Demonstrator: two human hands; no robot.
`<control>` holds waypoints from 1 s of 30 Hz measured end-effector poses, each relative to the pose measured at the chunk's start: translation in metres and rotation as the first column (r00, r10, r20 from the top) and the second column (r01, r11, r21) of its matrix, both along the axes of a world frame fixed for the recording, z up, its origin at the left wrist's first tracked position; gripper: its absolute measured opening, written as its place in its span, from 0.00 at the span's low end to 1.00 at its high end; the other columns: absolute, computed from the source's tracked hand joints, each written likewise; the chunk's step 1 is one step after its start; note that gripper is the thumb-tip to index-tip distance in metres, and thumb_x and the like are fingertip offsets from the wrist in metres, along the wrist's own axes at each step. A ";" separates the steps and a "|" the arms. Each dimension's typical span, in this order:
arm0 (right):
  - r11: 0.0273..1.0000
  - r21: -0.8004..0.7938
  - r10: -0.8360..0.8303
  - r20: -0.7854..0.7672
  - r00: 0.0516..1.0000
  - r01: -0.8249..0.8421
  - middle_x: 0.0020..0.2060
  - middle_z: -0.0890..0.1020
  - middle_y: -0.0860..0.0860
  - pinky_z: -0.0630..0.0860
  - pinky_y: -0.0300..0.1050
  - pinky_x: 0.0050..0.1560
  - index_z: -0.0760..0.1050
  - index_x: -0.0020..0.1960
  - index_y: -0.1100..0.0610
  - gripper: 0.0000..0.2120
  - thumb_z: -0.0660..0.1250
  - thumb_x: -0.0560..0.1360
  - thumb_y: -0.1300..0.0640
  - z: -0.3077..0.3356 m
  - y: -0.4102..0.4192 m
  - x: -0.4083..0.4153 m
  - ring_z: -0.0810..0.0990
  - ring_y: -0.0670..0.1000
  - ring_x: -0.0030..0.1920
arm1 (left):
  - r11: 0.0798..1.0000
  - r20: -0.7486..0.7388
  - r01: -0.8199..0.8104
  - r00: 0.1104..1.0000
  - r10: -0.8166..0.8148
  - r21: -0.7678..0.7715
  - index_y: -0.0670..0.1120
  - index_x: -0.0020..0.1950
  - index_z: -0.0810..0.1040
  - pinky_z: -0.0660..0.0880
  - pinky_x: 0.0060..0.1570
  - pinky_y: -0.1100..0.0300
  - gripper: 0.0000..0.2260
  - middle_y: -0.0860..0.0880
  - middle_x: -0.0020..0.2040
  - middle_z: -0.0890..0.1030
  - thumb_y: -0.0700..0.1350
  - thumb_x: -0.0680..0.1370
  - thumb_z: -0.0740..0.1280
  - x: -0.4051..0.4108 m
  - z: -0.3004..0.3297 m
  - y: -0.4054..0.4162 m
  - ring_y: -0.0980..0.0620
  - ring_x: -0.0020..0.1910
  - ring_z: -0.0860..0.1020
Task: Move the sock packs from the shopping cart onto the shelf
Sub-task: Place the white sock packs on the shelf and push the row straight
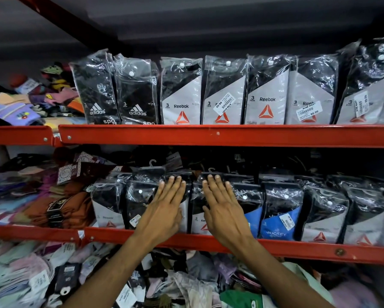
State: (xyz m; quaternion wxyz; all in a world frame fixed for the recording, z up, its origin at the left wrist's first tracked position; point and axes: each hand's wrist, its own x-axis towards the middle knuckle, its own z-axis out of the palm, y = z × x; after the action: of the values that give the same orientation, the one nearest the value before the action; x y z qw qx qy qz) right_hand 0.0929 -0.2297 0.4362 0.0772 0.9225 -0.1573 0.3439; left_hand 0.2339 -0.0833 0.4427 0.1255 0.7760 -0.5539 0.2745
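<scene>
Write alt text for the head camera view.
Two open hands, left hand and right hand, press flat against sock packs standing on the middle red shelf. Adidas and Reebok packs line the shelf above.

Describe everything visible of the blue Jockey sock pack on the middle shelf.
The Jockey sock pack stands upright in the front row of the middle red shelf, just right of the right hand, which does not touch it. Its clear, crinkled plastic sleeve shows dark socks above a blue card printed JOCKEY, with a white snap at top and a white price sticker. Neighbouring packs press against both sides.
</scene>
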 end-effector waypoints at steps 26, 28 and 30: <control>0.989 0.094 -0.133 0.168 0.977 0.118 0.81 0.50 0.56 0.46 0.54 0.80 0.50 0.81 0.61 0.35 0.56 0.80 0.46 -0.008 -0.079 -0.092 0.44 0.54 0.81 | 0.999 0.058 -0.022 0.998 0.020 0.034 0.42 0.81 0.45 0.40 0.76 0.47 0.32 0.43 0.81 0.44 0.56 0.82 0.50 -0.064 -0.005 -0.049 0.43 0.81 0.43; 0.984 0.101 -0.157 0.121 0.980 0.145 0.81 0.49 0.56 0.44 0.53 0.80 0.48 0.81 0.61 0.35 0.53 0.81 0.44 -0.012 -0.087 -0.094 0.42 0.53 0.81 | 0.998 0.078 -0.033 0.997 0.029 0.048 0.43 0.81 0.46 0.41 0.76 0.45 0.32 0.43 0.81 0.45 0.57 0.82 0.50 -0.068 -0.005 -0.057 0.42 0.80 0.43; 0.984 0.103 -0.152 0.084 0.985 0.143 0.81 0.49 0.56 0.42 0.51 0.79 0.47 0.81 0.60 0.35 0.51 0.81 0.42 -0.016 -0.091 -0.094 0.41 0.53 0.81 | 0.996 0.083 -0.054 0.995 0.049 0.066 0.43 0.81 0.47 0.41 0.75 0.45 0.32 0.42 0.81 0.49 0.57 0.82 0.51 -0.068 -0.008 -0.063 0.41 0.80 0.45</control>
State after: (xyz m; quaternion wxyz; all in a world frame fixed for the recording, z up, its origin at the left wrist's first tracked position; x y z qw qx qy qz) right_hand -0.0011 -0.3208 0.4199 0.0507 0.8942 -0.2449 0.3713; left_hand 0.1660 -0.1459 0.4350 0.0693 0.7820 -0.5473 0.2901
